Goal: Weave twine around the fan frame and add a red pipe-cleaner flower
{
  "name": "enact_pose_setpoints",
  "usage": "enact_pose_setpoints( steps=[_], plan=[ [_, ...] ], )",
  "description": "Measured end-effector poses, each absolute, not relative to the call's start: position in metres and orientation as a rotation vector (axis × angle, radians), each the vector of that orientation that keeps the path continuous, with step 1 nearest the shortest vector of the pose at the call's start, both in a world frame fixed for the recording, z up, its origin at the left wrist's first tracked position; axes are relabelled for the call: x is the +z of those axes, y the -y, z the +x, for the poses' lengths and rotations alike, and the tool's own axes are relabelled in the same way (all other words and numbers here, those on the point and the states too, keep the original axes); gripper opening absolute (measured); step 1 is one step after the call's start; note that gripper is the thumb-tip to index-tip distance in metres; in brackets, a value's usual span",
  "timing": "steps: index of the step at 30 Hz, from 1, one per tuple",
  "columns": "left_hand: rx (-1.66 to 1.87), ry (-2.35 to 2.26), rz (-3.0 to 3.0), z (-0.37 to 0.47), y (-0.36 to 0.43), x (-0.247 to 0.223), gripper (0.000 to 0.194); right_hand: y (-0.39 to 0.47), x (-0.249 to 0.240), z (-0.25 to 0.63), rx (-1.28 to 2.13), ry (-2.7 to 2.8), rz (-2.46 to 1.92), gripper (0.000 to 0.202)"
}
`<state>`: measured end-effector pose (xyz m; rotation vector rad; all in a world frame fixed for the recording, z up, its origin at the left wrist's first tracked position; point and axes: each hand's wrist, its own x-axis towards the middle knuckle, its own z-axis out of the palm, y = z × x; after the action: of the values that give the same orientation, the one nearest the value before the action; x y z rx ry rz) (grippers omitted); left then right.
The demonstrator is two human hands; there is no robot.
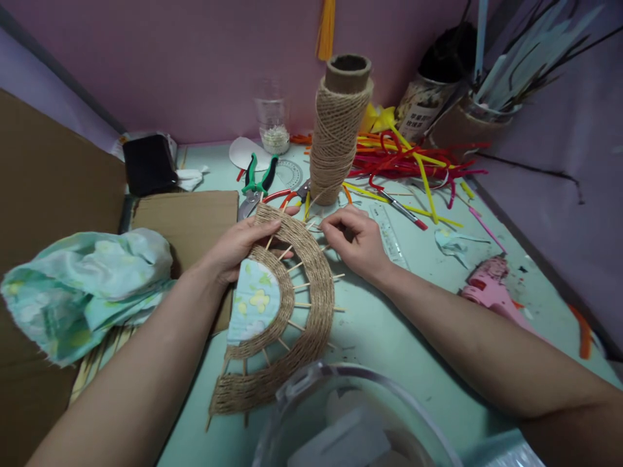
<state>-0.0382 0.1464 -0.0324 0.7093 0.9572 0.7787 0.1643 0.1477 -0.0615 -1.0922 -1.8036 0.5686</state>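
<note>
My left hand [248, 240] grips the upper end of a half-round fan [321, 285] woven from twine over thin wooden sticks. Pale blue floral cloth [257, 299] covers the fan's inner half-circle. At the fan's upper outer edge, my right hand [357, 240] is closed in a pinch on a strand of twine [314, 224]. Just behind stands a tall cone of the same twine [337, 139], wound on a cardboard tube. Several stick ends poke out past the woven outer band.
Green-handled pliers [260, 178] and red-handled pliers [289, 196] lie behind the fan. Pipe cleaners [403, 159] spread at the back right. A pink glue gun [494, 295] rests right; a clear tub [389, 379] stands in front. Cloth [97, 279] and cardboard [187, 217] lie left.
</note>
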Motion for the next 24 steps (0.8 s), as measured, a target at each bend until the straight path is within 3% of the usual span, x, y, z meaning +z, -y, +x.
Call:
enact_pose_setpoints(
  steps=[11,24],
  plan=[
    [0.781,-0.926,0.700,-0.0380,-0.1456,-0.0329,0.042,-0.1499,-0.0634,0.1636,0.611,1.736,-1.180,0.011],
    [0.794,-0.929,0.742,-0.0366,-0.1455,-0.0338,0.061,-0.1524,-0.0648,0.1642,0.654,1.646,-1.177,0.012]
  ],
)
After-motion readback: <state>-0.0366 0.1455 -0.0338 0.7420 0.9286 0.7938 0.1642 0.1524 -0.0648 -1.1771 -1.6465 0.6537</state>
